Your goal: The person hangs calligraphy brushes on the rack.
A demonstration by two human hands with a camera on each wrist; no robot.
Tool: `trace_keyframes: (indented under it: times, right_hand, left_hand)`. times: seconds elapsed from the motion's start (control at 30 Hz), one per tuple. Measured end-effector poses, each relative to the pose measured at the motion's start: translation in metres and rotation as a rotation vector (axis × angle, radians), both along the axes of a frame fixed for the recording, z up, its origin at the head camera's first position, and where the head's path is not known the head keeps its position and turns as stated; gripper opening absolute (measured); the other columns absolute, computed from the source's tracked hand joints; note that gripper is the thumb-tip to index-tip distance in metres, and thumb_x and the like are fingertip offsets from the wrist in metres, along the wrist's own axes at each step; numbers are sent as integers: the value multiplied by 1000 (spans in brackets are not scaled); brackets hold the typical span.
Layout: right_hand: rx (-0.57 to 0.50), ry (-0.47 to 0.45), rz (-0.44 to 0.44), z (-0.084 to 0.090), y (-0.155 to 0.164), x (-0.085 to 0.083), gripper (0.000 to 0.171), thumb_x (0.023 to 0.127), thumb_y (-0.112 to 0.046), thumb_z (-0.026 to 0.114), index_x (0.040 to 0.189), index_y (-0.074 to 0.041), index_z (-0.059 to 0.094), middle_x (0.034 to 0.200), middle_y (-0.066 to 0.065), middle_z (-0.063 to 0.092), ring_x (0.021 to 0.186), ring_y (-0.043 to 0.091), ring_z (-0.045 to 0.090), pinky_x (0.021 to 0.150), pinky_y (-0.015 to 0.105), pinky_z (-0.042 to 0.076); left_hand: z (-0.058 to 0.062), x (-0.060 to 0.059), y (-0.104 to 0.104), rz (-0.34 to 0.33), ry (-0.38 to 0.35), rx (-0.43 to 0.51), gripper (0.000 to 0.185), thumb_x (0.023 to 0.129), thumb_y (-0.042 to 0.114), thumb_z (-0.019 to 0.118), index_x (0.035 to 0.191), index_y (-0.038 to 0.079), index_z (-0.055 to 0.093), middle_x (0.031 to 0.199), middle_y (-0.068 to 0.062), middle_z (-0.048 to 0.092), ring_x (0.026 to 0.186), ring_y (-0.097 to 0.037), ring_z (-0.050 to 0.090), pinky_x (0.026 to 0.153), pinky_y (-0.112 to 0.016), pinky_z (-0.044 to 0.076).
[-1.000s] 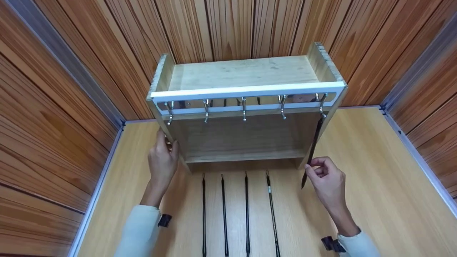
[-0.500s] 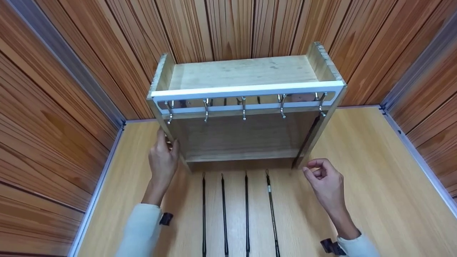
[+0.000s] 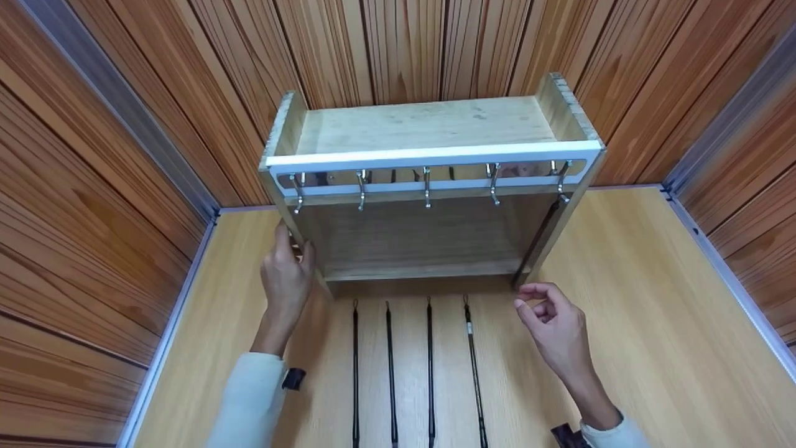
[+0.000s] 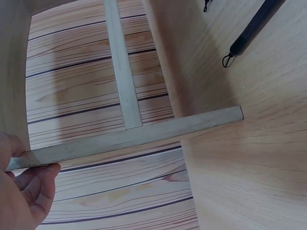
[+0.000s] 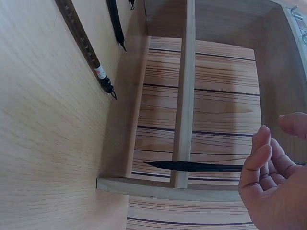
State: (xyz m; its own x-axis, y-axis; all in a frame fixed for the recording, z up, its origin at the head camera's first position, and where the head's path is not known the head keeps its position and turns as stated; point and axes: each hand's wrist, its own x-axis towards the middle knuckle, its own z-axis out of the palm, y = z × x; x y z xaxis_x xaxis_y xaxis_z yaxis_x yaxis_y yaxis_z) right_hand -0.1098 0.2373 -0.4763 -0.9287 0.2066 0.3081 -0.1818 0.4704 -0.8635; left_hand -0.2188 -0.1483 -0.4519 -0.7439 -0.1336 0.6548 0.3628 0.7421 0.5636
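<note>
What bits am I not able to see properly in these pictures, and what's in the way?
Four lying rods: lower ends, cut off by the head view's bottom edge.
Hanging rod: one stretch, behind the right hand in the right wrist view.
White label: print too small, right wrist view.
Left hand: partly cut off by the left wrist view's edge.

Back wall (image 3: pixel 404 50), left wall (image 3: pixel 93 261) and right wall (image 3: pixel 746 130) all in warm brown wood-grain panelling, with dark plank lines, upright at rear, slanting at sides. Grey corner strips (image 3: pixel 125 107) between walls. Below, flat pale wood-grain surface (image 3: pixel 653 280), edged with bluish-grey trim (image 3: pixel 732 284). Whitish sheen (image 3: pixel 410 367) near middle, soft shadows (image 3: pixel 314 333) to either side.
</note>
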Motion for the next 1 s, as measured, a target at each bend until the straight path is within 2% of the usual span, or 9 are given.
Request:
trace_keyframes:
  times: [0.13, 0.33, 0.5, 0.67, 1.0]
  right_hand:
    - [-5, -37, 7, 0, -1, 2, 24, 91, -2, 71, 114, -1, 66, 97, 4, 68, 66, 16, 59, 58, 20, 47]
    - [-29, -114, 28, -3, -3, 9, 28, 92, -4, 71, 120, -1, 64, 102, 7, 68, 68, 21, 63, 56, 23, 49]
    - [-37, -126, 28, -3, -3, 13, 28, 94, -6, 70, 120, -1, 63, 102, 9, 67, 68, 17, 64, 57, 24, 50]
    - [-34, -148, 19, -2, -3, 16, 29, 94, -6, 69, 122, -3, 62, 102, 7, 66, 70, 19, 64, 58, 24, 50]
    - [3, -219, 55, 0, -3, 17, 37, 94, -10, 70, 128, -3, 58, 110, 10, 66, 74, 16, 63, 65, 25, 50]
  left_hand:
    - [0, 0, 0, 8, 21, 2, 39, 92, -2, 65, 129, -5, 52, 101, -25, 71, 75, -34, 71, 61, -47, 58]
    - [0, 1, 1, 18, -5, 6, 41, 93, 1, 65, 132, -3, 52, 103, -23, 71, 78, -33, 71, 64, -44, 59]
    - [-2, 0, 2, 23, 2, 20, 41, 93, 1, 65, 132, -2, 53, 100, -22, 71, 76, -32, 70, 62, -44, 58]
    - [-4, 0, 1, 12, 15, 38, 40, 93, 1, 65, 131, -2, 53, 101, -23, 71, 76, -32, 70, 62, -46, 58]
    - [-3, 0, 1, 10, 5, 42, 44, 93, 0, 66, 135, -2, 52, 104, -24, 71, 74, -31, 70, 60, -44, 58]
